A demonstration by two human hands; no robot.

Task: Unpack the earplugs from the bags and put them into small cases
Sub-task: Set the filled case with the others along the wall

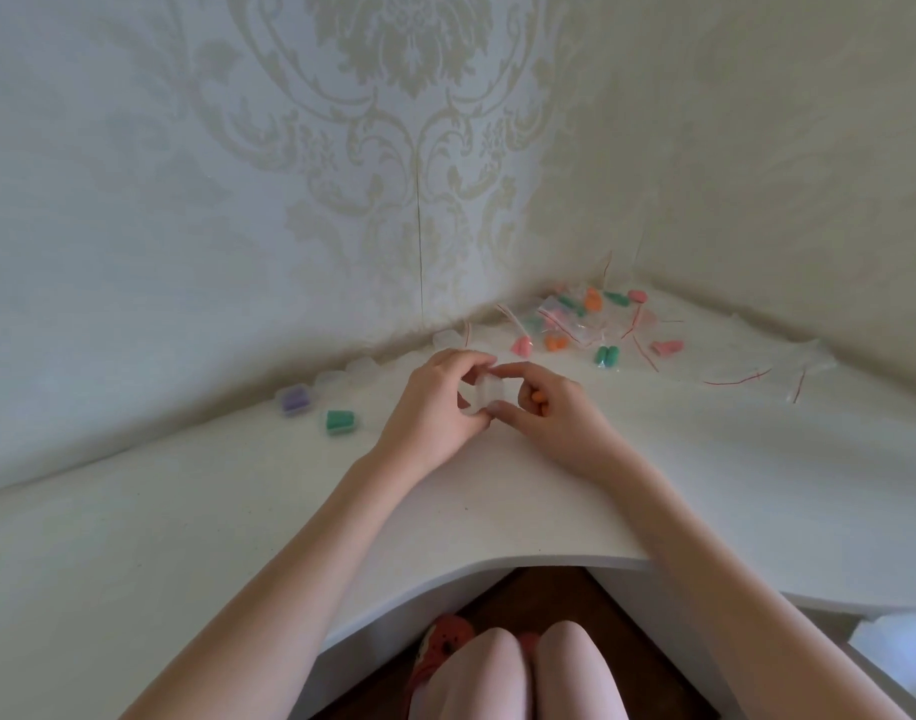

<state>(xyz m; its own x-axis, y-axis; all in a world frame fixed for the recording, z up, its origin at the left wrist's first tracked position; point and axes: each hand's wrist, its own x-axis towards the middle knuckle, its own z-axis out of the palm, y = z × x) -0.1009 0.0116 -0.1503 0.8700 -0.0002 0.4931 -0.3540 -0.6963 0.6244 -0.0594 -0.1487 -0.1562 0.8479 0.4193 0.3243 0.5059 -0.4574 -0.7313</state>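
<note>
While counter (497,491) carries bagged earplugs (575,324) at far corner, well apart, both hands meet mid-counter. Left hand (435,407), right hand (544,413) pinch clear case (480,398) between them, fingers clamped either side. Orange earplug (534,398) tucked in right palm, just beside case: right hand nearer.

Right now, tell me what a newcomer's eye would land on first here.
First, the two hands meeting at the middle of the white desk: the left hand and the right hand together hold a small clear case, with something orange tucked in the right hand's fingers. Next, the colourful heap of bagged earplugs in the far corner. To the left sit a purple-filled case and a green-filled case.
</note>
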